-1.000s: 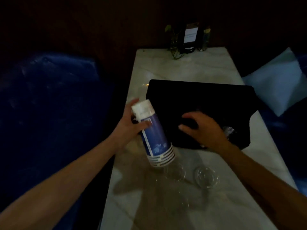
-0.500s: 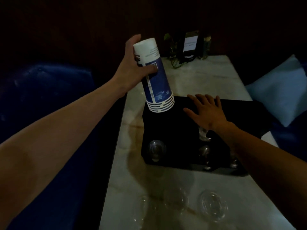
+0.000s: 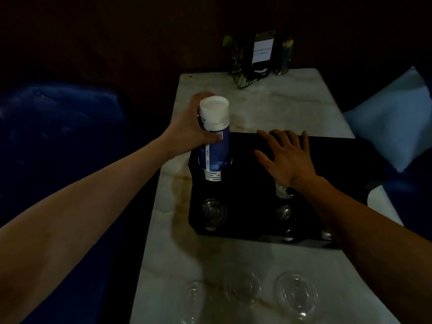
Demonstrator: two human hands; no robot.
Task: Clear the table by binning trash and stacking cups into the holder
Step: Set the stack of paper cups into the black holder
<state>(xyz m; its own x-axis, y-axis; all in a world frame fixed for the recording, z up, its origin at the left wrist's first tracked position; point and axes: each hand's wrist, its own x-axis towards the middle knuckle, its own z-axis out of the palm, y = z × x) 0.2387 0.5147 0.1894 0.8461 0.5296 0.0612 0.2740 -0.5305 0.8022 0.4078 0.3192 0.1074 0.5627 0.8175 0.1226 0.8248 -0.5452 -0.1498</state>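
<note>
Dim room, dark wall at back. Pale marbled tabletop (image 3: 275, 108) runs away from the camera, w/ a brownish stain near its left edge beside the holder. Blue upholstered seat (image 3: 60, 118) on the left, light blue cushion (image 3: 388, 127) on the right. At the far end stand a small plant (image 3: 236, 57), a sign stand (image 3: 263, 51) w/ a white card, and something yellowish just right of it, too dark to identify.

Black cup holder (image 3: 252, 206) sits mid-tabletop. Left hand (image 3: 194, 134) is wrapped round a stack of blue-and-white paper cups (image 3: 215, 139), upside down, white base up, striped rims down in the holder's far-left hole. Grip is clamped on the stack's upper part, thumb in front, fingers behind. Right hand (image 3: 287, 155) lies flat on the holder's top near its far edge, fingers straight and spread, gripping nothing.

Clear cups (image 3: 214, 212) show in the holder's near-left slot; more clear plastic sits in the slots under the right forearm, mostly covered by it, count unclear. Three clear plastic cups (image 3: 295, 293) lie on the near tabletop in a row, faint in the low light; the leftmost is barely visible and cut off by the bottom edge. Holder's right end merges into shadow.
</note>
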